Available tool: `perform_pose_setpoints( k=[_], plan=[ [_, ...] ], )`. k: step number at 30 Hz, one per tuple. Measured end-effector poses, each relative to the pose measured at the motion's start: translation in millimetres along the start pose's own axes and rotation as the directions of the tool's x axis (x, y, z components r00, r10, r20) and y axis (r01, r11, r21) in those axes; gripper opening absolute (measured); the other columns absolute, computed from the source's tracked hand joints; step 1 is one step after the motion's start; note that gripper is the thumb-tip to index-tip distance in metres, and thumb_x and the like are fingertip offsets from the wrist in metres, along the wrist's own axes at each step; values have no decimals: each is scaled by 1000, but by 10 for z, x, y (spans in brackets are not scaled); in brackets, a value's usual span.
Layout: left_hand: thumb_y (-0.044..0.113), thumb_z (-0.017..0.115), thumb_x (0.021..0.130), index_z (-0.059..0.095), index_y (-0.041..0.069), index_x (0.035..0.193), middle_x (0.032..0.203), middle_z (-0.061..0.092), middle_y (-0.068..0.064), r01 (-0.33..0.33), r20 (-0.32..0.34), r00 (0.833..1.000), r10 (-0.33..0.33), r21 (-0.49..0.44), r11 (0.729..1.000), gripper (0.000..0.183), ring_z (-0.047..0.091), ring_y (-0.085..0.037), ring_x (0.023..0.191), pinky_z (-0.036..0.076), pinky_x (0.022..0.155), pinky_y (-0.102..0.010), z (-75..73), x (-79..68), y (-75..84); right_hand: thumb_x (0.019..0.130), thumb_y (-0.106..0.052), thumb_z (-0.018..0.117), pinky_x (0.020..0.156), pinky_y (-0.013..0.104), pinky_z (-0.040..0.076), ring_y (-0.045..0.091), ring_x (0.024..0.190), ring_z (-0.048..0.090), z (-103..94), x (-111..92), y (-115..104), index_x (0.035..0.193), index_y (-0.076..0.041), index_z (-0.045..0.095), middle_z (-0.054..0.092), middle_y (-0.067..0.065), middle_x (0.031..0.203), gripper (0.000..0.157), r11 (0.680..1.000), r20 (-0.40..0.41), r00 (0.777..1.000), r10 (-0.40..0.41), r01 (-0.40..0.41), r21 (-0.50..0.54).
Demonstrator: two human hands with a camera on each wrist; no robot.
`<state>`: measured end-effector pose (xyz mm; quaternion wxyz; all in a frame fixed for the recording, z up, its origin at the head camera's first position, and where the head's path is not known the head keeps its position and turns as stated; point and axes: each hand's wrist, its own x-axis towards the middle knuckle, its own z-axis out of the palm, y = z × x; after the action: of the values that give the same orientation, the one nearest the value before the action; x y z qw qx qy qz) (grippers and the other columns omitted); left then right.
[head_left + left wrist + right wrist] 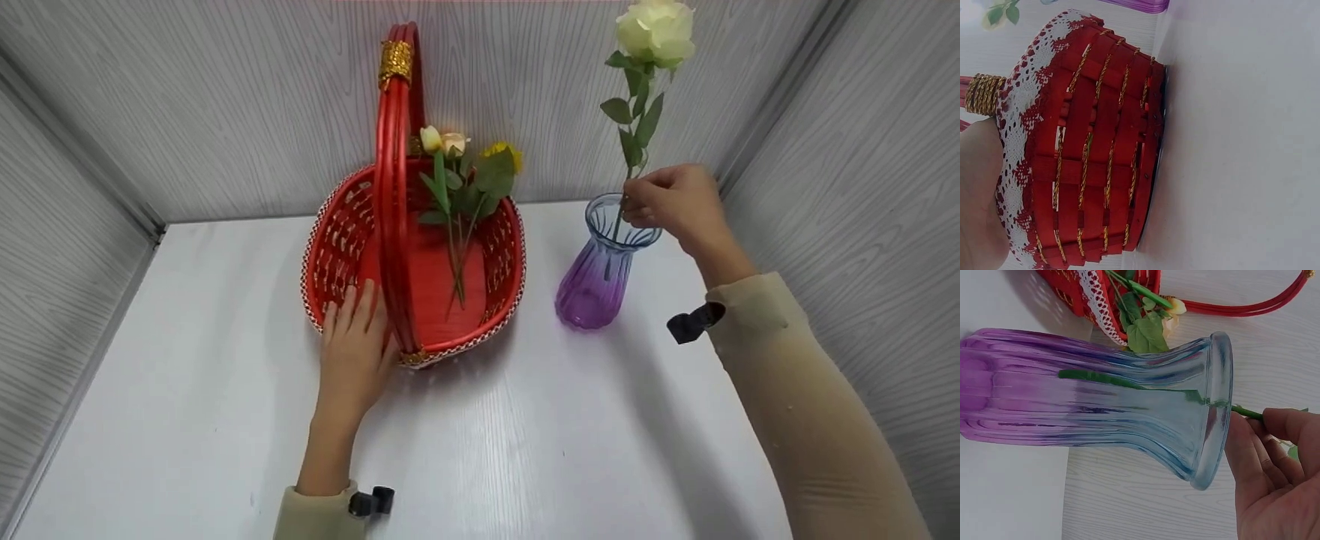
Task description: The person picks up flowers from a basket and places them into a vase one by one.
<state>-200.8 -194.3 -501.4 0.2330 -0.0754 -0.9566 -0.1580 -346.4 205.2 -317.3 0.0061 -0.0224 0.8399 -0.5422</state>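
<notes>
My right hand (679, 206) pinches the green stem of a white rose (656, 34) between thumb and fingers, right above the mouth of a glass vase (592, 289). The vase fades from blue at its rim to purple at its base. Through the glass in the right wrist view, the stem's lower end (1100, 378) shows inside the vase. My left hand (352, 360) rests over the near rim of a red woven basket (442, 330), beside the foot of its tall handle (394, 217). Its fingers reach over the rim, fairly straight and slightly spread.
Inside the basket, several flowers lean on the back right side, among them a yellow one (504, 154) and a pale pink one (454, 142). White lace (1016, 129) trims the basket's rim. Grey wood-grain panels (262, 97) enclose the white table (480, 457) at the back and sides.
</notes>
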Motion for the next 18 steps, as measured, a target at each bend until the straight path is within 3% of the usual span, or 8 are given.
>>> perform_pose_setpoints(
  k=[11,18],
  plan=[
    [22,67,93,39,4,152,161,32,-15,-2,0,1000,2,-12,1000,68,26,-39,149,16,121,-59,3,-4,-18,93,-26,69,69,28,61,19,75,75,-11,-55,-37,108,7,71,76,10,87,36,1000,-33,999,26,-26,6],
    [22,68,91,41,3,151,160,34,-16,0,-5,1000,0,-10,1000,68,26,-40,149,18,120,-60,13,-3,-4,93,-24,68,70,30,62,22,74,72,72,-130,-37,105,6,71,74,10,85,32,997,-46,999,-14,17,77]
  ],
)
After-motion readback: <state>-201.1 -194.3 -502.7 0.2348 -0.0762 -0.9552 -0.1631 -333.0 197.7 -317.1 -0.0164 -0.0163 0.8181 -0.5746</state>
